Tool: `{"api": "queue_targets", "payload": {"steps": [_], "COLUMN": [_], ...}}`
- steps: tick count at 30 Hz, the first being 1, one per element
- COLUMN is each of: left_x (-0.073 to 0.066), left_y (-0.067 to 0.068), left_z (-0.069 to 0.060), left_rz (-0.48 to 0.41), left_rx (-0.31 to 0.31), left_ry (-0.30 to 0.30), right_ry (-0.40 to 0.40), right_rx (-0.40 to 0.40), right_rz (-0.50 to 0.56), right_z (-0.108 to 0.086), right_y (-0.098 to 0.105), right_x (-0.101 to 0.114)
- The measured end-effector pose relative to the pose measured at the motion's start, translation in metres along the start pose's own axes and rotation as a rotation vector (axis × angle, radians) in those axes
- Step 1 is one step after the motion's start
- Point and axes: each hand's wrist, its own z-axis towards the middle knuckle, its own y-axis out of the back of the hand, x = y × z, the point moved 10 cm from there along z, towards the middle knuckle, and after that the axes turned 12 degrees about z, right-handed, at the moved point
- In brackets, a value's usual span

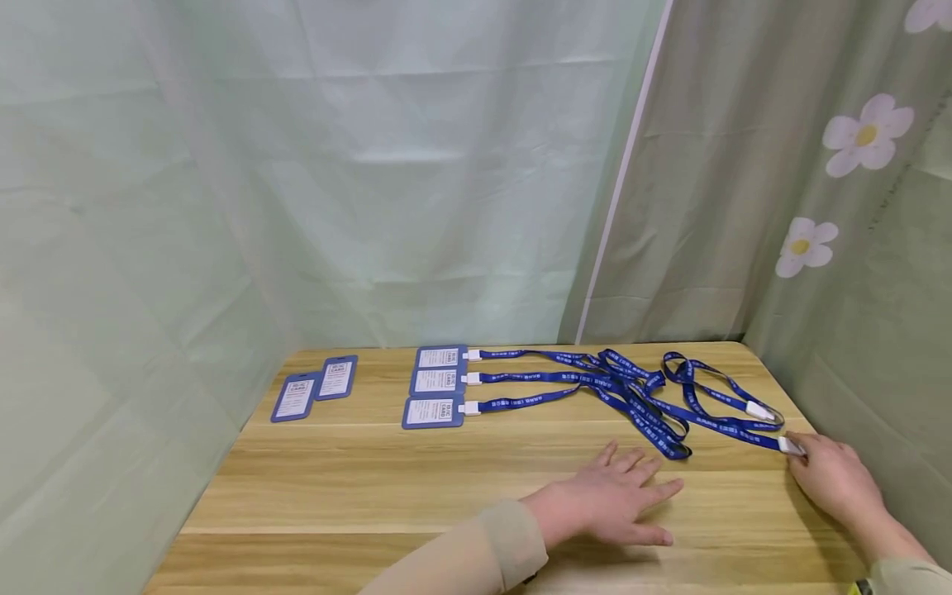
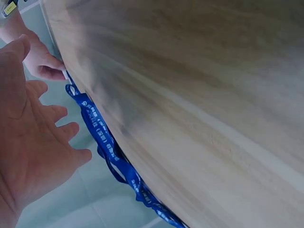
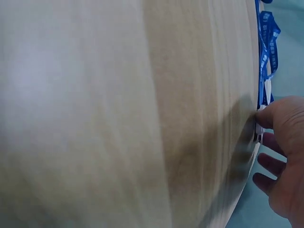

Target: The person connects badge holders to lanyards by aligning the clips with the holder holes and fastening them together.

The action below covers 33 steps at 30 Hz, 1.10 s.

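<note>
At the table's right side my right hand (image 1: 836, 479) pinches the white clip (image 1: 791, 446) at the end of a blue lanyard. In the right wrist view, thumb and forefinger meet on that clip (image 3: 259, 127). A second loose lanyard (image 1: 687, 388) with a white clip (image 1: 760, 411) lies just behind it. My left hand (image 1: 613, 496) is spread palm down with straight fingers, near the bundled straps (image 1: 654, 421), and holds nothing. Those straps belong to three lanyards clipped to blue badge holders (image 1: 434, 423) stacked in a column at mid-table.
Two blue badge holders (image 1: 294, 398) without straps lie at the far left, their edges overlapping or touching. The wooden table (image 1: 335, 496) ends against a pale curtain (image 1: 416, 207) behind, with a flowered curtain (image 1: 699, 182) at the right.
</note>
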Motion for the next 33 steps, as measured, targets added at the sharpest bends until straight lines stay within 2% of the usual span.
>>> {"api": "queue_targets", "payload": {"steps": [5,12,15,20,24,30,33], "left_x": [-0.001,0.005,0.007,0.015,0.023,0.03,0.032], "left_y": [-0.001,-0.006,-0.008,-0.008,-0.004,0.004,0.009], "left_z": [0.0,-0.006,-0.008,-0.011,-0.013,-0.017,-0.02], "left_rz": [0.01,-0.027,-0.045,-0.048,-0.042,-0.036,-0.045], "left_rx": [-0.002,-0.014,-0.015,-0.022,-0.037,-0.062,-0.067], "left_ry": [0.007,0.02,0.024,0.037,0.046,0.046,0.045], "right_ry": [0.051,0.053,0.035,-0.015,-0.063,-0.15,-0.11], "right_rx": [-0.018,-0.012,-0.05,-0.138,-0.201,-0.3,-0.385], "right_rz": [0.032,0.077,0.126,0.276,0.448,0.808,1.111], "right_z": [-0.001,-0.003,-0.003,0.001,0.011,0.028,0.039], "right_y": [0.003,0.007,0.01,0.027,0.047,0.081,0.098], "right_x": [0.01,0.014,0.017,0.027,0.04,0.06,0.076]}}
